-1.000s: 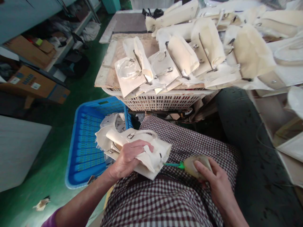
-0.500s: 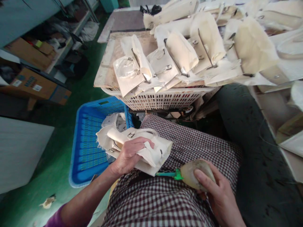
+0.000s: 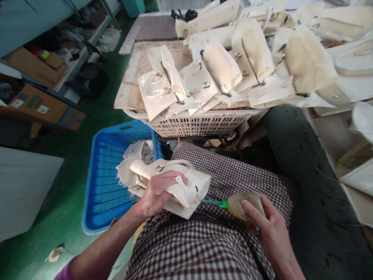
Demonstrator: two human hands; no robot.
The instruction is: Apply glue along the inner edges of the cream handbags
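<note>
My left hand [image 3: 159, 190] grips a cream bag piece [image 3: 198, 182] with a looped handle, small metal buckles and a frayed end, held above my lap. Its fingers press on a white fold across the top. In my right hand [image 3: 266, 219] is a squeeze glue bottle [image 3: 237, 204], lying sideways, with a green collar and a thin teal nozzle. The nozzle's tip meets the right-hand edge of the bag piece; whether it touches, I cannot tell. My thumb rests on the bottle's side.
A blue basket [image 3: 96, 186] with plastic-wrapped pieces stands to the left on the green floor. Ahead, several similar cream bag pieces [image 3: 223, 64] lie on a board [image 3: 128, 85] over a white basket [image 3: 186, 126]. At right is a dark surface [image 3: 320, 186]. Cardboard boxes [image 3: 43, 105] sit far left.
The glue bottle in my right hand has moved up along the bag piece's edge, from the lower corner, its tip shifting slightly right. My left hand keeps its grip.
</note>
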